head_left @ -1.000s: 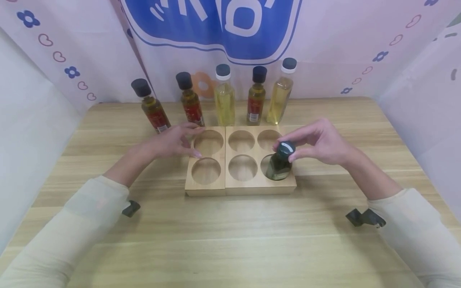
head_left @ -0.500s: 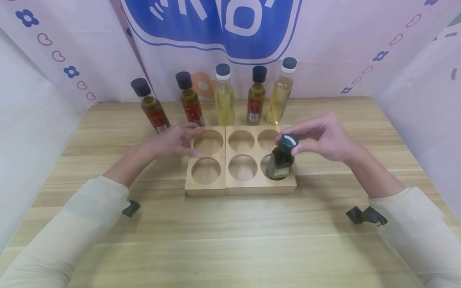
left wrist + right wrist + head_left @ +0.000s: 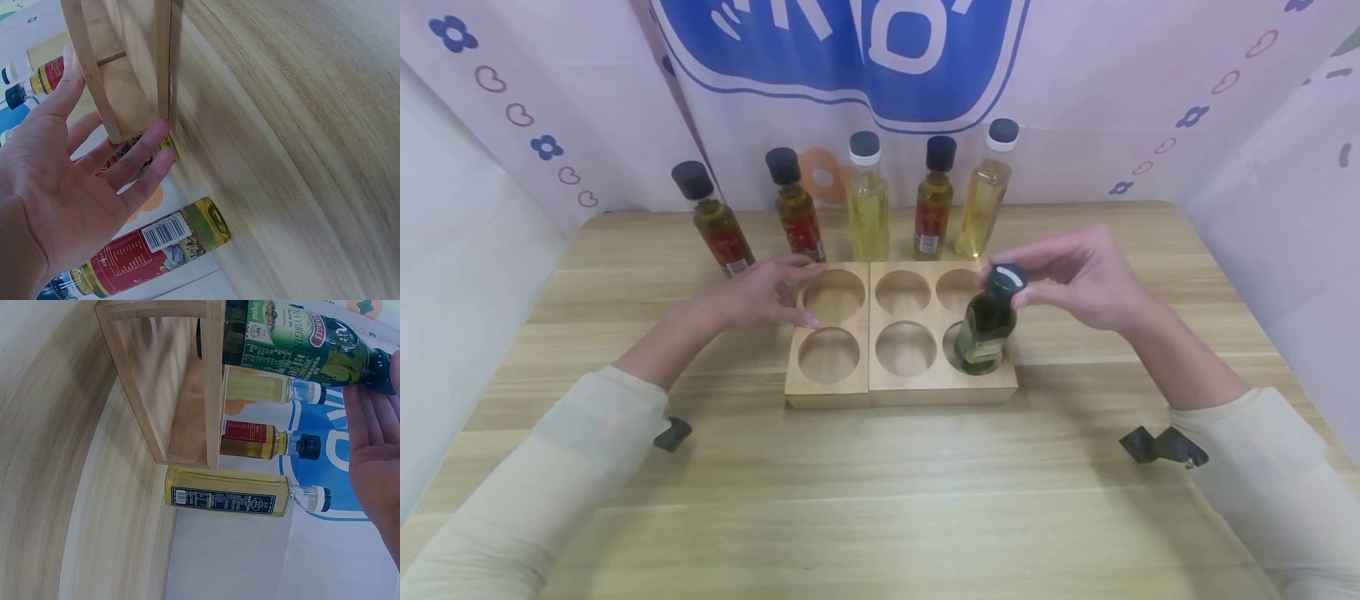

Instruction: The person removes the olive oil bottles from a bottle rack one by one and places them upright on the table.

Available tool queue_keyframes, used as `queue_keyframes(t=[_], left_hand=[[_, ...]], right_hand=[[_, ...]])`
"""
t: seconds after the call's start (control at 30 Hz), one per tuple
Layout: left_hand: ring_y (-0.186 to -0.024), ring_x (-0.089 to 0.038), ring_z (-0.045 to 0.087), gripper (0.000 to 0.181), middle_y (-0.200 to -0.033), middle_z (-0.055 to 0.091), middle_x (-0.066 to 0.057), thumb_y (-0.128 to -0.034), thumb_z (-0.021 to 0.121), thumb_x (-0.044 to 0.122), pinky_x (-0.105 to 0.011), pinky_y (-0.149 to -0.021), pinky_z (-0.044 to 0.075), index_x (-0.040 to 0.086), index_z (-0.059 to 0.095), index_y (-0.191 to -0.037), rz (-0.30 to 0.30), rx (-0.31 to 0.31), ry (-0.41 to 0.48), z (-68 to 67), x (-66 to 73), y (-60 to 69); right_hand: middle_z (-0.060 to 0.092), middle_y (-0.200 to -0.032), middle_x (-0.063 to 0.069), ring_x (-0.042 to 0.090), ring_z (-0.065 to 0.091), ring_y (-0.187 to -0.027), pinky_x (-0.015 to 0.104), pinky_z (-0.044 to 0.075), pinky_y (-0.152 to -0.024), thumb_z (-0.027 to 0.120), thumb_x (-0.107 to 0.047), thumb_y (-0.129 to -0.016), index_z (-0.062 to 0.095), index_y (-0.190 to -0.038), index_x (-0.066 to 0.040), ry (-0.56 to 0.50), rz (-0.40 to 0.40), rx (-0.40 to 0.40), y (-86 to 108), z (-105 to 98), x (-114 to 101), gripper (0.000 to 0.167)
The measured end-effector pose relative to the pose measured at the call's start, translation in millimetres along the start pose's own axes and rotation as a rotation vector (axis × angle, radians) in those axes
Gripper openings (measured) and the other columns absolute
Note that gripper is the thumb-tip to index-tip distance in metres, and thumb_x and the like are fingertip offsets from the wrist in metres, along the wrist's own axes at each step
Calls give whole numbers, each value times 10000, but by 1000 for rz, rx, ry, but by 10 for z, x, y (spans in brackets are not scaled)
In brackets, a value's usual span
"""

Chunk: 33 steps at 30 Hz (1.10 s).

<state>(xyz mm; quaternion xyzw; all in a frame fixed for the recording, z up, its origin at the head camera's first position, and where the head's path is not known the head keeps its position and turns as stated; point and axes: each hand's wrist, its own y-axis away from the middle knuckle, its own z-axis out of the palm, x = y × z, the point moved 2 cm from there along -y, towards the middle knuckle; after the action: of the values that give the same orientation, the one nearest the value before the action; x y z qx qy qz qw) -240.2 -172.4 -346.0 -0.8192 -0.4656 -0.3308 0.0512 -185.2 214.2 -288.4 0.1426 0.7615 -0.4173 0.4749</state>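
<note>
A wooden bottle rack (image 3: 902, 390) with several round holes stands on the table. My left hand (image 3: 767, 292) rests against its left end, thumb on the top board and fingers straight along the side; the left wrist view shows the open palm (image 3: 69, 181). With thumb and fingers, my right hand (image 3: 1086, 279) pinches the dark cap of a green olive oil bottle (image 3: 985, 333). That bottle leans slightly, its lower end inside the front right hole. The right wrist view shows the bottle's green label (image 3: 281, 337) and my right hand (image 3: 378, 444) at its cap.
Behind the rack stand a red-labelled oil bottle (image 3: 722, 233), a second one (image 3: 799, 221) and a third one (image 3: 932, 217). Between and beside them are a clear bottle of pale oil (image 3: 868, 212) and another (image 3: 983, 208). A printed cloth (image 3: 1075, 158) hangs behind the table (image 3: 880, 500).
My right hand has risen and shifted slightly right, drawing the olive oil bottle partly up in its hole, so more of its label shows. My left hand has stayed on the rack.
</note>
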Motion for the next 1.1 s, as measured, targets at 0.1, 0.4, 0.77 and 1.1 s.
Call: queue_keyframes(t=[0.1, 0.4, 0.77, 1.1], left_hand=[[-1101, -320, 662, 868, -1681, 213, -243, -892, 833, 332, -437, -889, 605, 94, 383, -1595, 6, 1, -5, -7, 1, -6], [-1120, -342, 659, 871, -1677, 216, -252, -888, 837, 322, -456, -918, 601, 75, 383, -1590, 8, 2, -14, -23, 18, -7], [-1128, -346, 651, 875, -1678, 208, -258, -887, 836, 331, -453, -908, 602, 85, 381, -1593, 3, -2, -9, -20, 7, -8], [-1112, -339, 653, 874, -1676, 212, -262, -890, 834, 340, -443, -888, 601, 102, 381, -1598, -2, -7, -17, -10, 10, 7]], right_hand=[[761, -1125, 195, 272, 751, -1054, 350, 601, -951, 793, 60, -859, 698, -1164, 145, -13, -16, 6, -4, -12, -5, 331], [758, -1105, 226, 295, 754, -1032, 361, 614, -925, 804, 71, -843, 686, -1138, 181, -65, -37, 50, -27, -38, -32, 336], [749, -1051, 275, 335, 766, -966, 375, 628, -887, 825, 56, -824, 668, -1110, 208, -178, -106, 177, -58, -114, -105, 360], [760, -1001, 261, 331, 772, -933, 357, 613, -910, 791, 138, -822, 676, -1094, 202, -213, -126, 388, -71, -173, -158, 302]])
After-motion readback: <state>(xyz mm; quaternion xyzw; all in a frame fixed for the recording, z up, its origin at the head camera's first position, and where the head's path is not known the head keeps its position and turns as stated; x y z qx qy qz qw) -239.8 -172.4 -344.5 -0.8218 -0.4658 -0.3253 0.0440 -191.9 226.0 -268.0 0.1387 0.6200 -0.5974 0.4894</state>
